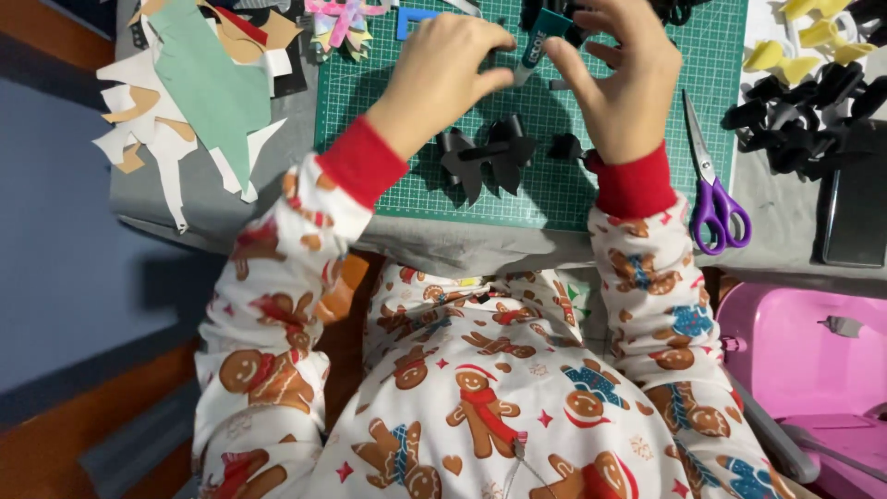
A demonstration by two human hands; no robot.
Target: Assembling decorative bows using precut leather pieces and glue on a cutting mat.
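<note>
Glue tube [539, 39], teal w/ pale lettering, sits up over the far half of the green cutting mat [388, 166], held between both hands. Long axis runs diagonal: top end toward upper right, lower tip pointing down-left at the mat. Right hand [617, 81] has fingers curled round the upper part, closed grip on the tube. Left hand [442, 72] pinches near the lower end w/ fingertips; whether it grips the tip/cap or just steadies it, can't tell.

To do this well, I'd judge: keep the right hand firm on the body, let the left do only the fine work at the tip, keep the tip aimed at the mat so drips land there & not on the sleeves.

Just below the hands on the mat lies a black paper bow [487, 152], w/ a small black piece [565, 146] beside it near the right wrist. Purple-handled scissors [713, 189] lie at the mat's right edge, blades pointing away. More black and yellow bows [802, 102] pile at far right, paper offcuts [189, 102] at left on the grey worktop [462, 245].
</note>
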